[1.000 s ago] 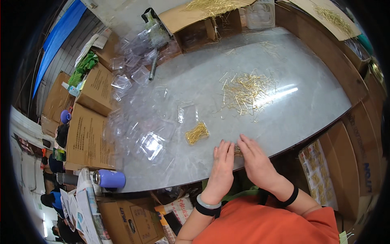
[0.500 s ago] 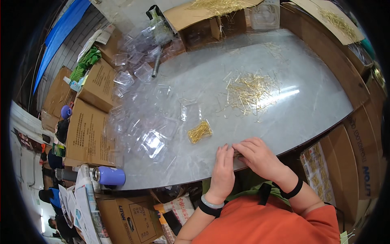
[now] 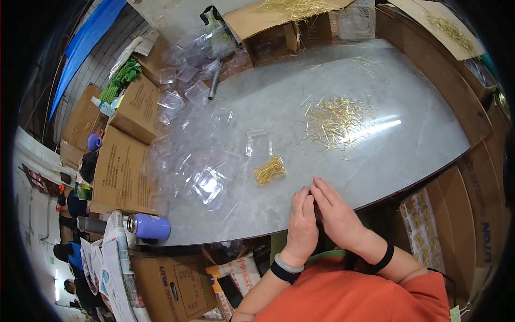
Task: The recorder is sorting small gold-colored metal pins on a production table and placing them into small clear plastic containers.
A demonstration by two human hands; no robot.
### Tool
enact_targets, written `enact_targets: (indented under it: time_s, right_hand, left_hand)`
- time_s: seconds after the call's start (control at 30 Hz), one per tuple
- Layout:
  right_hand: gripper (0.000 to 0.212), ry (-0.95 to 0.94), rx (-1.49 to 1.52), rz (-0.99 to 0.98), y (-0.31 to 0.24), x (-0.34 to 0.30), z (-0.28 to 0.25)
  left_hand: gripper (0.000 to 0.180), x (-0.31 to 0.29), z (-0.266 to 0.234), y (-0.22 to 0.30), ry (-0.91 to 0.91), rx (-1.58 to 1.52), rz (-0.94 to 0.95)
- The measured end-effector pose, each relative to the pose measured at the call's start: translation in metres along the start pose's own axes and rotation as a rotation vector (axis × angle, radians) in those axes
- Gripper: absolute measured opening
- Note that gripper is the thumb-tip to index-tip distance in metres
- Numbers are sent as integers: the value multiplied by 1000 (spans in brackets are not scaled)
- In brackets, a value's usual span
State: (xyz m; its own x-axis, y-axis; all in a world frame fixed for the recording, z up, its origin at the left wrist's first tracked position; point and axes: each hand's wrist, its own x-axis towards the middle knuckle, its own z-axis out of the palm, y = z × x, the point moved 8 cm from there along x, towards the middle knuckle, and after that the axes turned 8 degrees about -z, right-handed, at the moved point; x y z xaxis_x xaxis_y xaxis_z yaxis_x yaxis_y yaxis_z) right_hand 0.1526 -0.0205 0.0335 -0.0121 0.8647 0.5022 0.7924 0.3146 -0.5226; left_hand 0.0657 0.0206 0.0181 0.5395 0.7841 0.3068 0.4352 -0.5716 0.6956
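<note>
My left hand (image 3: pixel 301 225) and my right hand (image 3: pixel 340 216) meet at the near edge of the grey table (image 3: pixel 289 96), palms facing and fingertips together. Both are closed, and whatever lies between them is hidden. Just beyond my fingers sits a small bundle of gold wire pieces (image 3: pixel 270 171), apparently in a clear plastic box. Behind that stands a clear plastic box (image 3: pixel 259 144) with nothing visible in it. Farther right, thin gold wire pieces (image 3: pixel 339 123) lie in a loose heap.
Many clear plastic boxes (image 3: pixel 208 181) cover the table's left side, with a metal tube (image 3: pixel 213 86) farther back. Cardboard boxes (image 3: pixel 122 174) and a purple bottle (image 3: pixel 150 227) line the left edge. A cardboard shelf (image 3: pixel 268 37) stands at the back, a cardboard wall (image 3: pixel 434 80) at the right.
My hands have drawn closer together, with the right fingers now straighter against the left. A brownish sliver seen between them earlier is hidden. The whole view has shifted slightly.
</note>
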Motion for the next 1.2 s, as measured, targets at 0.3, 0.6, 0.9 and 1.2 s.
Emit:
enact_targets:
  time_s: [0.3,0.6,0.9,1.2]
  right_hand:
    - [27,58,-177,-207,12,1,-22]
    - [23,145,-175,-41,30,-8,-43]
    - [23,176,-246,-100,30,-8,-43]
    - [19,285,-262,17,39,-8,-54]
  left_hand:
    - [31,-4,-7,-2,6,6,63]
    - [36,95,-102,-22,-12,567,173]
    - [13,146,-74,-86,-253,845,79]
    - [17,134,-80,-73,-295,764,-101]
